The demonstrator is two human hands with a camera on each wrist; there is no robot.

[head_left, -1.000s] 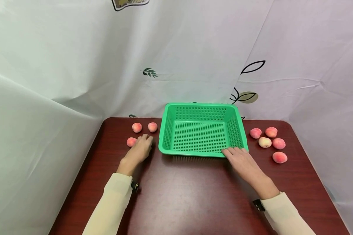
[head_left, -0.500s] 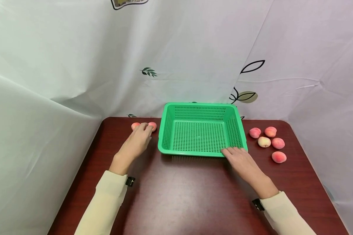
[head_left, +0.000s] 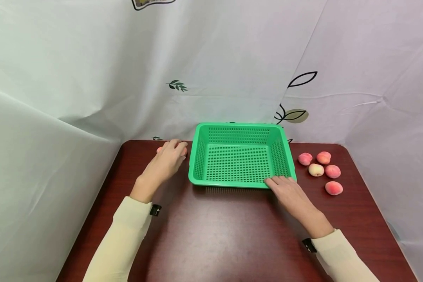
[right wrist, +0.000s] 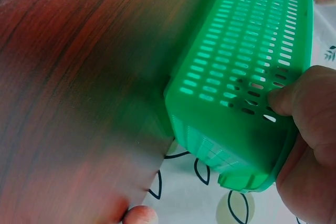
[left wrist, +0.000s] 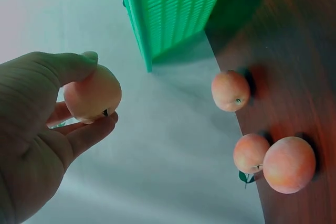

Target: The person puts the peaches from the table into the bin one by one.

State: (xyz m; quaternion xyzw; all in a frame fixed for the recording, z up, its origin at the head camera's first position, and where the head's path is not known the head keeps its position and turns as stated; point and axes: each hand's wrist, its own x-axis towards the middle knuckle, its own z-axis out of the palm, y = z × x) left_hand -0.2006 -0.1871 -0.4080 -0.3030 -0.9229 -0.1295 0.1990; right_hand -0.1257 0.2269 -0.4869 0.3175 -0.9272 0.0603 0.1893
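Observation:
In the left wrist view, my left hand [left wrist: 31, 124] pinches a peach [left wrist: 94, 95] between thumb and fingers. The head view has this left hand [head_left: 163, 160] over the table's far left, its back hiding the held fruit. Below it in the wrist view lie a lone peach [left wrist: 231, 91] and two peaches side by side, a smaller one [left wrist: 251, 153] and a larger one [left wrist: 289, 164]. My right hand [head_left: 286, 192] grips the near right rim of a green plastic basket [head_left: 194, 168]. Its thumb [right wrist: 281, 100] presses the outer wall; the other fingers go over the rim.
Several peaches, including a pale one [head_left: 316, 170], lie right of the basket on the dark red wooden table [head_left: 218, 235]. White patterned cloth [head_left: 232, 58] hangs behind and at both sides. The basket stands at the table's back edge.
My left hand has moved forward, away from me, and slightly left, covering the peaches at the far left. My right hand and the basket have stayed in place.

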